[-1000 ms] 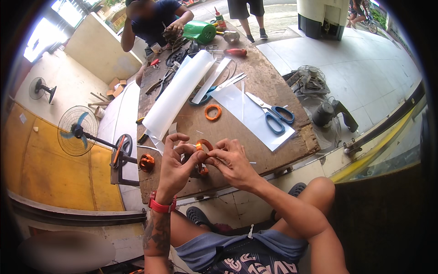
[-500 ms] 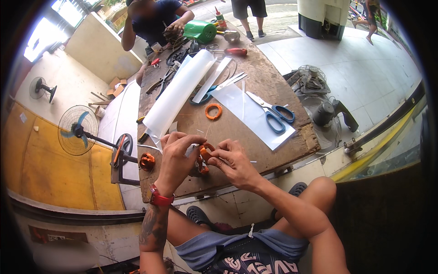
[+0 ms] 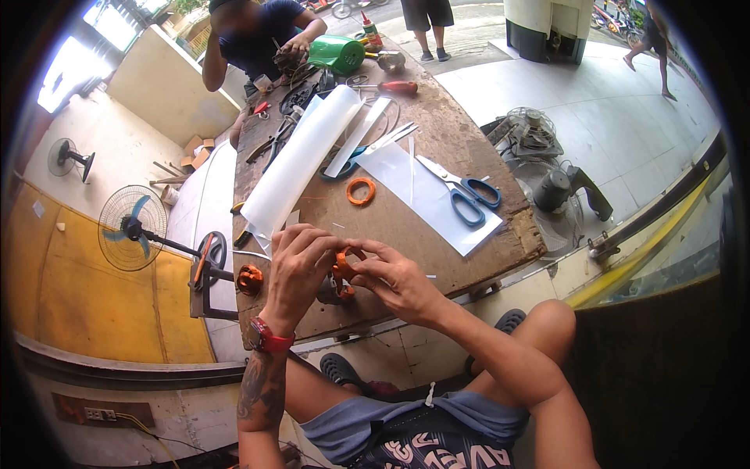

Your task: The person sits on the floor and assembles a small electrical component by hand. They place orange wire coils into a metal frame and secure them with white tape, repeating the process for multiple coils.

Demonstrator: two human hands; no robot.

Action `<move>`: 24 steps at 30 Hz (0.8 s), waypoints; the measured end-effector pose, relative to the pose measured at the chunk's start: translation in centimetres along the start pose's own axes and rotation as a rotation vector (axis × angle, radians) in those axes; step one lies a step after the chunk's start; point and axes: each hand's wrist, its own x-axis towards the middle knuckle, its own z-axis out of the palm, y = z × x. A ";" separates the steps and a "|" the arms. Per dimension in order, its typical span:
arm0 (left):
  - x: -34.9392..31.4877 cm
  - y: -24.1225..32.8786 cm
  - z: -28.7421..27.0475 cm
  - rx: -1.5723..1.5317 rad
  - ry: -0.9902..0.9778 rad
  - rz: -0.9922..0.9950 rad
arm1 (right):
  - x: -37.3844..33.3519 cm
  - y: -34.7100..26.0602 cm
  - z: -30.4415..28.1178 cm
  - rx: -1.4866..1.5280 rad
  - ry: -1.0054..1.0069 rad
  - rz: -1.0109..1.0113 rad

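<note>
Orange wire forms a narrow coil, pinched by the left hand and the right hand just above the near edge of the worktop. Both hands are closed on it, fingertips from either side. The coil's long axis runs roughly up and down the view; fingers hide which way its opening faces. Below it is a partly hidden metal core with orange windings.

Beyond, an orange ring lies flat on the worn wood. A translucent roll slants away, its far end to the right; blue-handled scissors rest on a white sheet.

At the far end sits a co-worker. A blue-bladed fan stands left, dismantled fan parts right.
</note>
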 end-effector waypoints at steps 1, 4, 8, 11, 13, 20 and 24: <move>-0.1 0.0 0.0 0.002 -0.001 -0.004 | 0.0 0.0 0.0 -0.024 -0.001 -0.010; -0.2 -0.1 0.2 -0.016 0.011 -0.031 | -0.1 0.2 0.0 -0.065 0.002 -0.038; -0.4 -0.1 0.4 -0.055 0.012 -0.062 | 0.1 0.6 0.0 -0.106 0.007 -0.137; -0.3 -0.2 0.4 -0.062 0.020 -0.070 | 0.1 0.7 -0.1 -0.160 0.000 -0.173; -0.3 -0.1 0.4 -0.063 0.016 -0.080 | 0.0 0.8 -0.1 -0.157 -0.009 -0.164; 0.3 -0.4 -0.3 -0.073 -0.033 -0.037 | -0.2 0.8 0.3 -0.046 0.001 -0.094; 0.3 -0.8 -0.4 -0.057 -0.030 -0.015 | -0.3 1.0 0.4 -0.036 0.019 -0.106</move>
